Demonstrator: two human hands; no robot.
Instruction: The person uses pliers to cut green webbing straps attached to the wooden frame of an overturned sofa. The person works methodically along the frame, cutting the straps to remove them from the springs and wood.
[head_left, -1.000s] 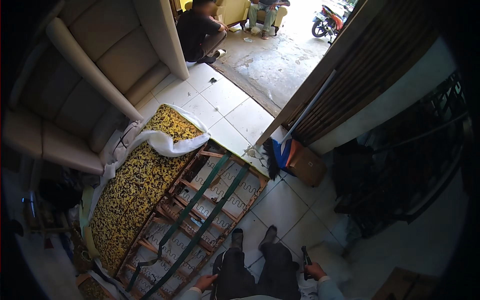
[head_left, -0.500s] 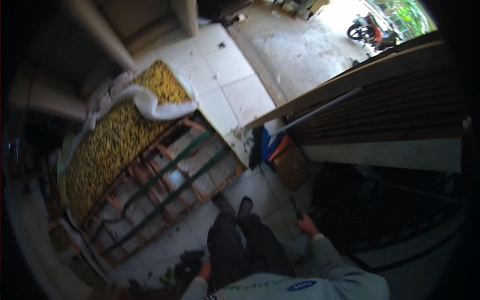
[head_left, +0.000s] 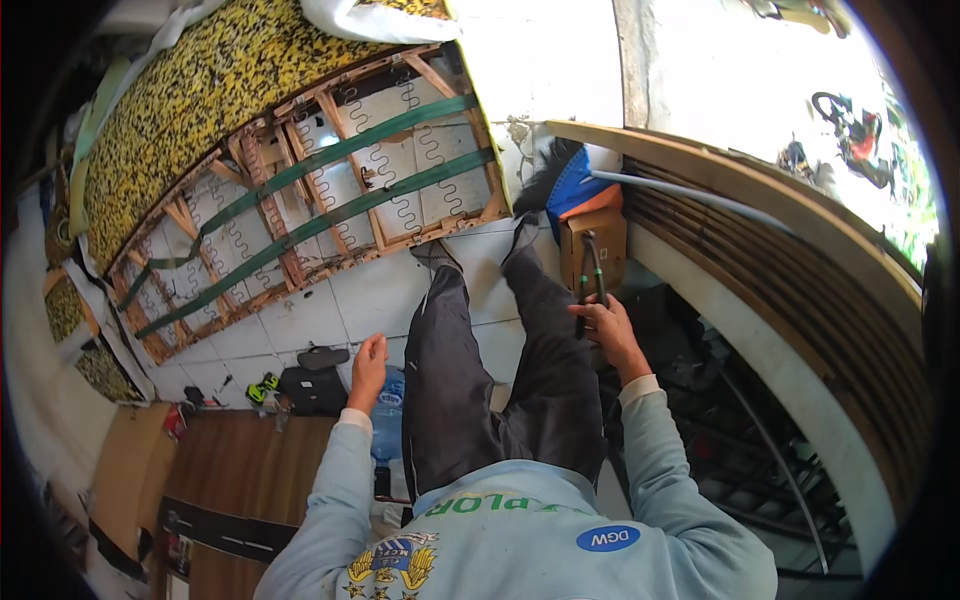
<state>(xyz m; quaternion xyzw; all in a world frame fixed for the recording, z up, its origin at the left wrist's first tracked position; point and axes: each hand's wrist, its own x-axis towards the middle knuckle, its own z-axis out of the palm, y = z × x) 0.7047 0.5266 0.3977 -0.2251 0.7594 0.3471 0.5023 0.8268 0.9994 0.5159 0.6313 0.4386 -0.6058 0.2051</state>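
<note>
My right hand [head_left: 612,333] grips a pair of dark pliers [head_left: 597,262] with green on the handles, jaws pointing away from me. The handles spread apart near my fingers. My left hand [head_left: 368,374] hangs by my left thigh, fingers loosely bent and nothing visible in it. Beyond my feet, a wooden furniture frame [head_left: 290,270] lies tilted on the tiles, with zigzag metal springs across it. Two green webbing straps [head_left: 350,152] run along its length. Yellow-and-black speckled foam padding [head_left: 215,90] covers its far side, with white cloth [head_left: 365,22] folded over it.
A blue broom [head_left: 570,182] and a brown cardboard box [head_left: 592,240] stand beside the slatted wooden panel [head_left: 740,210] on the right. Near my left hand are a blue water jug [head_left: 388,400] and a black case [head_left: 313,388]. A motorcycle [head_left: 862,140] is outside.
My view has tipped down toward my body, so the frame appears higher. My left hand has come up beside my thigh, away from the black case. The pliers stay in my right hand.
</note>
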